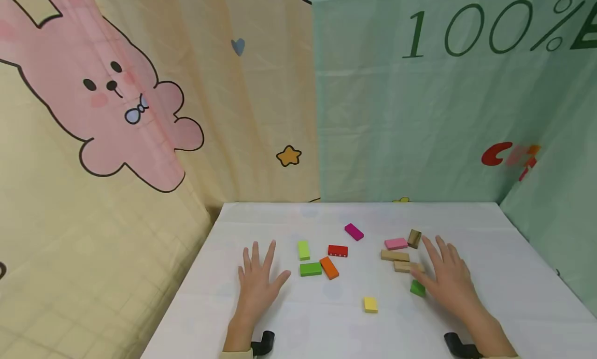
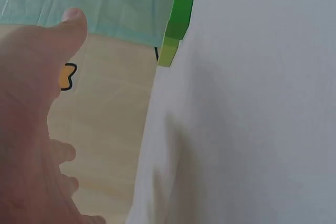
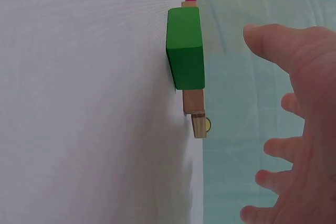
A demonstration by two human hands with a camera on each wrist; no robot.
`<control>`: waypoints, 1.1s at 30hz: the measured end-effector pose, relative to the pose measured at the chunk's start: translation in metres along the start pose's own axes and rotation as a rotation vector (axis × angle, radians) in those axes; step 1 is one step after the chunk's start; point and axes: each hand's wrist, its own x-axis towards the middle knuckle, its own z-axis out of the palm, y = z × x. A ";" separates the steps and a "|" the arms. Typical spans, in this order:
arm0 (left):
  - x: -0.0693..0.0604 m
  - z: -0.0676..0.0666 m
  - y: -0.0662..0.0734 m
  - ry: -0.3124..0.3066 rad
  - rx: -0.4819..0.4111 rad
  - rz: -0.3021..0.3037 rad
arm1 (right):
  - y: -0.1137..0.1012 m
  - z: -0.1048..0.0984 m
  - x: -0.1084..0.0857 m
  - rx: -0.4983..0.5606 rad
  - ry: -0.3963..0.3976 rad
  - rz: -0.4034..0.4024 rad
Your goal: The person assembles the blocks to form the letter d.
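Spread fingers mark my left hand (image 1: 257, 289), held over the table left of a light green block (image 1: 303, 250), a green block (image 1: 310, 269) and an orange block (image 1: 329, 268). My right hand (image 1: 450, 281) hovers with its fingers apart beside a dark green block (image 1: 417, 288), and its thumb partly hides a tan wooden block (image 1: 407, 266). Another tan block (image 1: 394, 255), a pink block (image 1: 396, 243) and a brown block (image 1: 414, 239) lie close by. In the right wrist view, a gap separates the thumb from the dark green block (image 3: 186, 51). Neither hand holds anything.
A red block (image 1: 338, 251) with white dots and a magenta block (image 1: 354, 232) lie around the middle of the white table (image 1: 326, 333). Nearer the front is a yellow block (image 1: 370, 304). Printed curtains (image 1: 261, 115) hang behind the table.
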 end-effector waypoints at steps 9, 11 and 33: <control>-0.004 0.011 0.016 -0.153 -0.179 0.017 | -0.009 -0.005 0.010 0.169 -0.126 -0.005; -0.005 0.013 0.019 -0.203 -0.210 0.019 | -0.010 -0.005 0.011 0.186 -0.153 0.005; -0.011 0.024 0.037 -0.342 -0.291 0.056 | 0.018 0.004 0.005 0.180 -0.138 0.094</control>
